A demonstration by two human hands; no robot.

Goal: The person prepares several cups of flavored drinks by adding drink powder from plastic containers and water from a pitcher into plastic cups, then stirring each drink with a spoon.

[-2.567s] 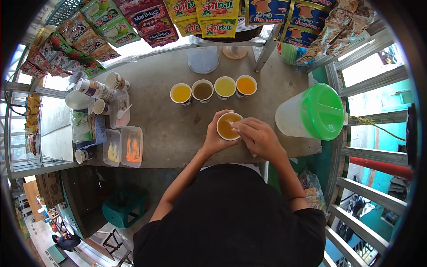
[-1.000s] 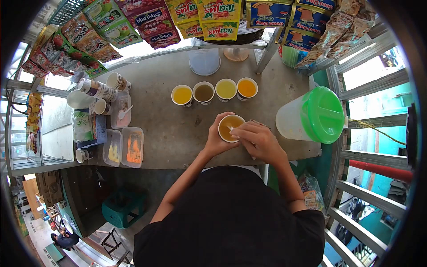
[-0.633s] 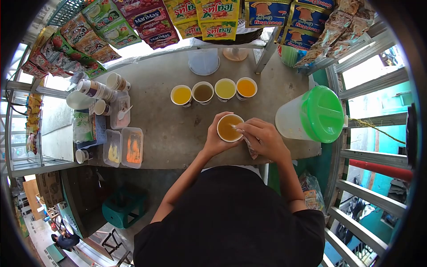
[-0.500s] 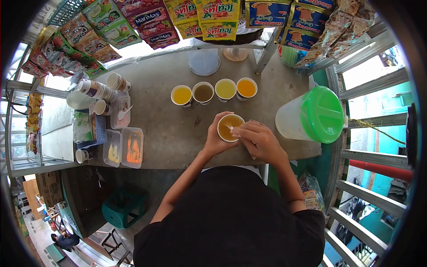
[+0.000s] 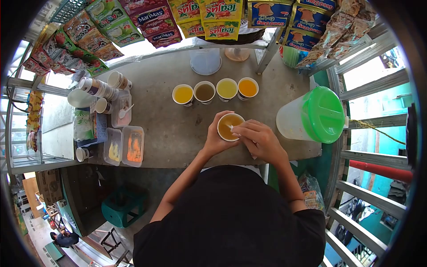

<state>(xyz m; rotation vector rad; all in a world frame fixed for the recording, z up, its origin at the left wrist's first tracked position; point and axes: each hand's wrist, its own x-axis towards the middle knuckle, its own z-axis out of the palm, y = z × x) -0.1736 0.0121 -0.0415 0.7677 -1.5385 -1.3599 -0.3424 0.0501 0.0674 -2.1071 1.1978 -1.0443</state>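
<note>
My left hand (image 5: pixel 216 139) is wrapped round the side of a paper cup (image 5: pixel 219 131) that holds an amber drink. Over the cup's right rim, my right hand (image 5: pixel 259 140) pinches the end of a white spoon (image 5: pixel 230 127), whose lower part dips into the liquid. Beyond them stands a row of filled paper cups: a yellow drink (image 5: pixel 183 94), a brown drink (image 5: pixel 204 92), a pale green drink (image 5: pixel 227 89) and an orange drink (image 5: pixel 247 87).
A clear jug with a green lid (image 5: pixel 324 115) lies at the right. On the left are stacked paper cups (image 5: pixel 100 88) and plastic tubs with yellow powder (image 5: pixel 114 151) and orange powder (image 5: pixel 134 149). Drink sachets (image 5: pixel 220 20) hang overhead. A green stool (image 5: pixel 116 212) stands below.
The spoon and the fingers of my right hand have shifted very slightly at the cup. My left hand keeps its hold, and the whole view has moved a little.
</note>
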